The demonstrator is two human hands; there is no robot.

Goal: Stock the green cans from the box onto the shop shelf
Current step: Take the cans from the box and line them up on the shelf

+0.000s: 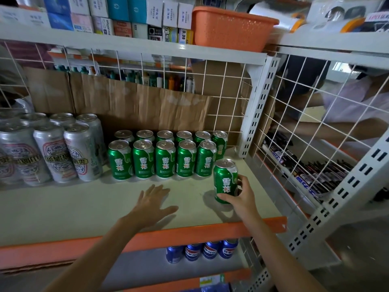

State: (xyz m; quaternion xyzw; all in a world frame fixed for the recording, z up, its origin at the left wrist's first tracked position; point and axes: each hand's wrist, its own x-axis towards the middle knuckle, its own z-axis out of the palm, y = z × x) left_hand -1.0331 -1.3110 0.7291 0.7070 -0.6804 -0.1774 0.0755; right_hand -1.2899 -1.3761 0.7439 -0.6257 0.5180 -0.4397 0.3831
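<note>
Green can, upright on the shelf toward its front right, clamped in the right grip: thumb across the lower front, fingers curled round the right side. Left grip apart, fingers straight, palm down over bare shelf to the left. Behind, two rows of green cans, five in front, six at the back; beside them on the left, taller silver cans. Farthest, creased cardboard against a wire grid.

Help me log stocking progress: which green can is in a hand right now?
The lone green can at the front right of the shelf, gripped by the right hand; the other green cans stand untouched in two rows behind it.
</note>
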